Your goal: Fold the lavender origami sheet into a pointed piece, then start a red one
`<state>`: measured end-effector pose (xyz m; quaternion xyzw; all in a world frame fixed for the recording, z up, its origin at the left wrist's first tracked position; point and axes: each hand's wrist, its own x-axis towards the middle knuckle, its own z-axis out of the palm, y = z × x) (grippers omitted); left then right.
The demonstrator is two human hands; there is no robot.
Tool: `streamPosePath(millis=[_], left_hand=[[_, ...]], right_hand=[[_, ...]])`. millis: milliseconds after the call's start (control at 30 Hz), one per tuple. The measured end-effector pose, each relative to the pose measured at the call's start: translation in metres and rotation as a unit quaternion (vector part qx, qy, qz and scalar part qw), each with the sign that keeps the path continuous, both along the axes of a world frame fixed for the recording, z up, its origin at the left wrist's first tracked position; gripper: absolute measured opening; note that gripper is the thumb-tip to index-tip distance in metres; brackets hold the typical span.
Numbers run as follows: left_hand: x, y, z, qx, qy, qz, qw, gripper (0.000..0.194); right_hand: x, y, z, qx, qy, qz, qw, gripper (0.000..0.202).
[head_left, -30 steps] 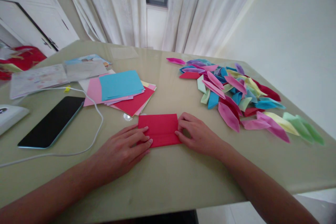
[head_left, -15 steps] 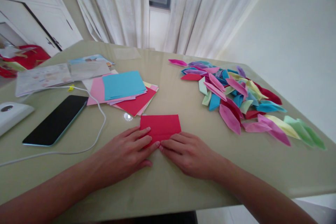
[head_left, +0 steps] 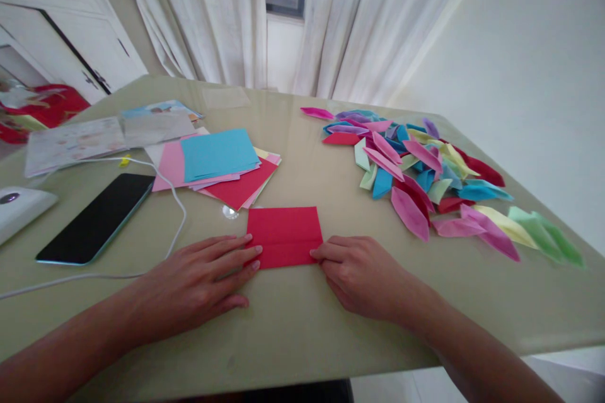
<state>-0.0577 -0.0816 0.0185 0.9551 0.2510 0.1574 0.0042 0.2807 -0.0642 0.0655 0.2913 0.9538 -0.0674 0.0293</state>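
Note:
A red sheet of paper (head_left: 284, 227) lies folded on the table in front of me, with a crease running across its lower part. My left hand (head_left: 203, 274) rests flat, its fingers spread and their tips on the paper's left edge. At the lower right edge, my right hand (head_left: 362, 274) has thumb and forefinger pinched on the paper, the other fingers curled under. Beyond the red paper is a stack of coloured paper sheets (head_left: 220, 154), blue on top, with pink and red ones under it.
To the right lies a heap of folded paper pieces (head_left: 411, 164) in many colours. A black-screened phone (head_left: 97, 217) and a white cable (head_left: 182, 227) are on the left, near a white device (head_left: 23, 211). Printed packets (head_left: 78, 145) lie at the back left of the table (head_left: 293, 334).
My hands have moved apart from the middle of the red paper's lower edge to its two sides, uncovering more of it. My right fingers now pinch the right edge.

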Motion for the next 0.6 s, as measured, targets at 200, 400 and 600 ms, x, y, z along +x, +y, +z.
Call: streamPosePath(millis=[200,400,600], left_hand=[[-0.011,-0.003,-0.007,0.008,-0.06,0.018,0.998,0.031],[-0.005,-0.002,-0.004,-0.028,-0.075,0.032,0.996,0.022],[-0.003,-0.001,-0.001,-0.049,-0.07,0.039,0.996,0.023]], right_hand=[[0.0,0.002,-0.001,0.001,0.017,0.005,1.0,0.016],[0.002,0.019,-0.003,-0.047,0.201,-0.025,0.978,0.023],[0.015,0.026,0.048,-0.062,0.554,-0.099,0.825,0.025]])
